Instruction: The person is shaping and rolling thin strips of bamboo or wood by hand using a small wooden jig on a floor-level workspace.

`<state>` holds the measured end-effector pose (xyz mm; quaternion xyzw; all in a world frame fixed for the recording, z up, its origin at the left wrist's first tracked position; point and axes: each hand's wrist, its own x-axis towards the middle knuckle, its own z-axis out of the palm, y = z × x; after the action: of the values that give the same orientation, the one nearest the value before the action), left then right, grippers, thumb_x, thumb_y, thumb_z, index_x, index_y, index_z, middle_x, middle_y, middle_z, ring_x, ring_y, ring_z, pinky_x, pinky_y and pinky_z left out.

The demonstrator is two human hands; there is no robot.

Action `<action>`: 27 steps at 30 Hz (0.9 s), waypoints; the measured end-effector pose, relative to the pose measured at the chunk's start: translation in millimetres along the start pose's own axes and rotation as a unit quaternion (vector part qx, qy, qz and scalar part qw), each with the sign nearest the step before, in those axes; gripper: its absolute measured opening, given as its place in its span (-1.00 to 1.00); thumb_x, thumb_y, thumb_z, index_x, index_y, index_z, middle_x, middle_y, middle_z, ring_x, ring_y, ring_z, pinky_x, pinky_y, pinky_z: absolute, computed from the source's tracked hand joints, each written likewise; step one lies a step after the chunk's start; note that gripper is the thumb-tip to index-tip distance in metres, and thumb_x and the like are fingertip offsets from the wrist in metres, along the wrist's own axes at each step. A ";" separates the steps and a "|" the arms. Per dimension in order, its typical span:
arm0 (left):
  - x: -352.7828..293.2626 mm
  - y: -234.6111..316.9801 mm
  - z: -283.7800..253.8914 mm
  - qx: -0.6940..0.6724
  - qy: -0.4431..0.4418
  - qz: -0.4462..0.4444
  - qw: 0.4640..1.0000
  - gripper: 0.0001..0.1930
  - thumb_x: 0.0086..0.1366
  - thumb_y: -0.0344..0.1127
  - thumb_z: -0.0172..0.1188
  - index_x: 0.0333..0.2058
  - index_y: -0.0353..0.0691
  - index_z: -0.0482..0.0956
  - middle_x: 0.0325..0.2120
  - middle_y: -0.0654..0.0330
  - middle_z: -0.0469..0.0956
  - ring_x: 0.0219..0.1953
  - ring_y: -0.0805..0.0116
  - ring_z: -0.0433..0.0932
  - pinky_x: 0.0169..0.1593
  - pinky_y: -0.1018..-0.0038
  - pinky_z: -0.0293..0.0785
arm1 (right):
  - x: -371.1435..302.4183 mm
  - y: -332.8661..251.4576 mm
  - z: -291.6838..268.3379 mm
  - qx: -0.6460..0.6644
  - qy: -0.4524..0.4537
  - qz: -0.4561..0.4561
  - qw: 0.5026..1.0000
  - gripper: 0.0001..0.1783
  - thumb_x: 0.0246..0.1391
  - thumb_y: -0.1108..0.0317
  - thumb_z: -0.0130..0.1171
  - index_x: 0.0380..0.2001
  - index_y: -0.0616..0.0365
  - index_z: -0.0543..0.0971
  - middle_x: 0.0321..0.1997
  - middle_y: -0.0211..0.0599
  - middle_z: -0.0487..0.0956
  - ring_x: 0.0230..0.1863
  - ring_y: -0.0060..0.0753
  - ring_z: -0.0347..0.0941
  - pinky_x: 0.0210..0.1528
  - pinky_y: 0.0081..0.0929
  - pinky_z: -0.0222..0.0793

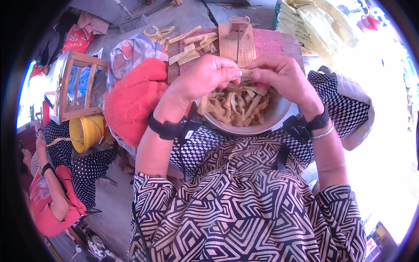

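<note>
My left hand and my right hand are both closed, fingertips pinching a short pale-tan dried strip stretched between them. Below it, a light metal bowl rests against my lap, heaped with curled dried strips. Just beyond my fingers stands a wooden block with a thin upright piece running along its middle; whether that is a blade I cannot make out. More pale strips lie to its left on a board with a reddish cover.
A red cloth bulges beside my left forearm. Further left are a wooden chair frame, a yellow bucket and a seated person in a red top. Pale yellow sacks stand at the far right.
</note>
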<state>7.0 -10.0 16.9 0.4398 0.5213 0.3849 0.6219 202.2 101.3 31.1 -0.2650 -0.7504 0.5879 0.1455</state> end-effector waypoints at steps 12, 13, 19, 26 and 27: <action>34.9 -33.4 -22.3 0.103 0.207 0.012 0.973 -0.87 0.27 -0.35 0.07 -0.34 -0.28 0.52 -0.59 0.39 0.42 -0.52 0.64 0.35 -0.41 0.64 0.30 | 32.9 42.5 13.4 -0.118 0.128 -0.009 0.985 -0.80 0.04 0.37 0.14 -0.28 0.24 0.58 -0.49 -0.18 0.58 -0.46 -0.50 0.46 -0.35 -0.54 0.38; 37.1 -35.8 -22.3 0.098 0.213 0.014 0.972 -0.87 0.27 -0.35 0.07 -0.34 -0.28 0.52 -0.59 0.39 0.42 -0.52 0.64 0.35 -0.41 0.64 0.30 | 34.0 43.4 14.1 -0.118 0.127 -0.009 0.985 -0.80 0.04 0.37 0.14 -0.28 0.24 0.58 -0.49 -0.18 0.58 -0.46 -0.50 0.46 -0.35 -0.54 0.38; 58.1 -55.3 -22.8 0.296 0.275 0.072 0.912 -0.83 0.20 -0.32 0.13 -0.42 -0.33 0.50 -0.59 0.25 0.49 -0.52 0.46 0.43 -0.38 0.48 0.37 | 42.8 55.0 16.1 -0.271 0.118 -0.066 0.953 -0.82 0.00 0.34 0.07 -0.38 0.21 0.57 -0.48 -0.03 0.57 -0.42 -0.05 0.52 -0.34 -0.30 0.43; 28.5 -54.0 -26.4 0.263 0.281 0.059 0.921 -0.82 0.24 -0.31 0.10 -0.44 -0.31 0.49 -0.64 0.33 0.43 -0.57 0.54 0.37 -0.46 0.55 0.30 | 7.8 40.2 2.7 -0.252 0.111 -0.080 0.958 -0.82 0.01 0.34 0.12 -0.33 0.16 0.59 -0.45 -0.09 0.57 -0.37 -0.05 0.52 -0.28 -0.30 0.44; 26.6 -51.1 -18.7 0.263 0.276 0.060 0.923 -0.82 0.24 -0.31 0.10 -0.44 -0.31 0.49 -0.64 0.33 0.43 -0.57 0.54 0.37 -0.46 0.55 0.30 | 3.6 37.7 4.1 -0.174 0.082 -0.116 0.975 -0.81 0.03 0.34 0.14 -0.28 0.16 0.59 -0.42 -0.11 0.57 -0.36 -0.09 0.52 -0.26 -0.34 0.44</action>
<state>-6.2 1.4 -41.1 0.4942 0.7271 0.3772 0.2910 205.6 106.5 -6.5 -0.2448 -0.8523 0.4039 0.2249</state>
